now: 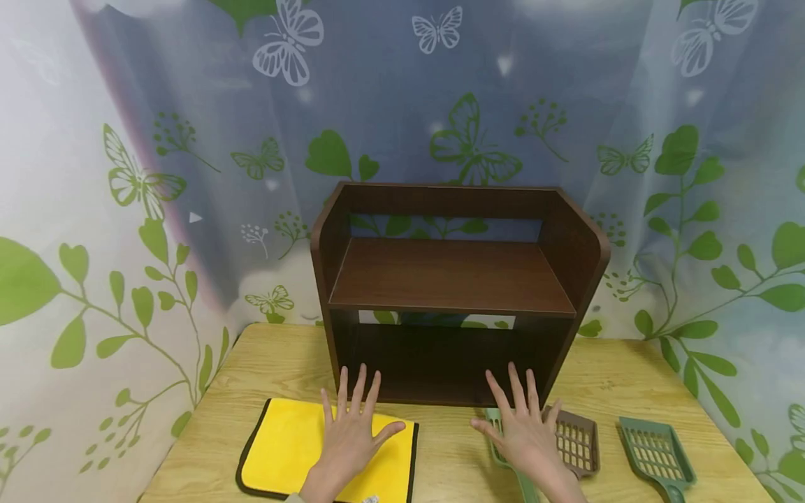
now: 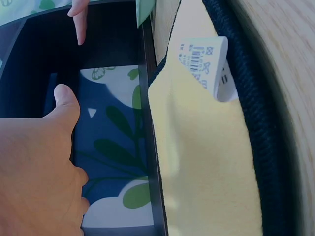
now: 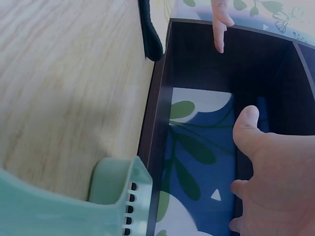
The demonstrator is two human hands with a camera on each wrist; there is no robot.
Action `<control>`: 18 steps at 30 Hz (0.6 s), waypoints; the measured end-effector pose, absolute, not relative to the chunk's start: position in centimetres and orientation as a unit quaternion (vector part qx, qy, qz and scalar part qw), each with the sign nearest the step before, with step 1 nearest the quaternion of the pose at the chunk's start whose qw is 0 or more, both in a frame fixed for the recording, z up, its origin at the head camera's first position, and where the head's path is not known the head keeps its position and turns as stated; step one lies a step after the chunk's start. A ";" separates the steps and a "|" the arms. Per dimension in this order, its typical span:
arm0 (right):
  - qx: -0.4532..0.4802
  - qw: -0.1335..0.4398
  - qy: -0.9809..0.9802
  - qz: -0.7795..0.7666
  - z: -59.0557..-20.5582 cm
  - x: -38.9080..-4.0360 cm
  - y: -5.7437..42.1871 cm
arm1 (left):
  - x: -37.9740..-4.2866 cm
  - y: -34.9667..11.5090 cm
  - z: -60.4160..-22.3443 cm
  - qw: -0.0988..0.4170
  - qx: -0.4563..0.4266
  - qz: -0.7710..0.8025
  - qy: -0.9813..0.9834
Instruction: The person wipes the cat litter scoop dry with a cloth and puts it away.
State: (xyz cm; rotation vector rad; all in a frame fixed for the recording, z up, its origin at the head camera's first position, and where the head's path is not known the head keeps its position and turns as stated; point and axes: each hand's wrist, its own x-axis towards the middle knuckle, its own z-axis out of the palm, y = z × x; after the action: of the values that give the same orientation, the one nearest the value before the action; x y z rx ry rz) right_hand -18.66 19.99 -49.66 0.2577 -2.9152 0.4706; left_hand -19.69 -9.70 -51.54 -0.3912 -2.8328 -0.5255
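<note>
Hands spread flat, holding nothing | left hand [image 1: 349, 434] over yellow cloth [image 1: 283, 447] | right hand [image 1: 522, 432] over green scoop [image 1: 506, 457] | shelf [image 1: 453, 293] straight ahead, long axis left-right, both equally near.

Two bare hands — no gloves, rings

We find only one piece of print: a white sewn-in tag [image 2: 209, 66] on the black-bound edge of the yellow cloth [image 2: 206, 162], seen from the left wrist. It carries a barcode with a row of small digits beside it and a few small symbols below, but we cannot make out any digit or word. From the head view the tag [image 1: 370, 499] is only a pale scrap at the near edge of the table [image 1: 440, 461].
</note>
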 end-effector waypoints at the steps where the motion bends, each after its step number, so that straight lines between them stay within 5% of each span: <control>1: 0.086 0.087 -0.980 0.159 -49.7 -18.6 20.0 | -19.7 -9.7 -51.6 0.116 -0.134 -0.180 -0.967; 10: 0.098 0.105 -0.976 0.162 -49.7 -18.4 20.0 | -19.7 -9.8 -51.6 0.122 -0.138 -0.178 -0.967; 18: 0.088 0.109 -0.979 0.150 -49.0 -18.8 20.0 | -19.9 -10.0 -52.3 0.179 -0.163 -0.183 -0.953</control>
State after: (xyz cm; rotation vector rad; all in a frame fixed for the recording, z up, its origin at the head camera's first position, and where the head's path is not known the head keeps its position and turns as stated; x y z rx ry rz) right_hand -18.79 20.02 -48.98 0.2601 -2.8782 0.4405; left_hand -19.95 -9.96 -52.31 -0.4606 -2.6934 -0.5175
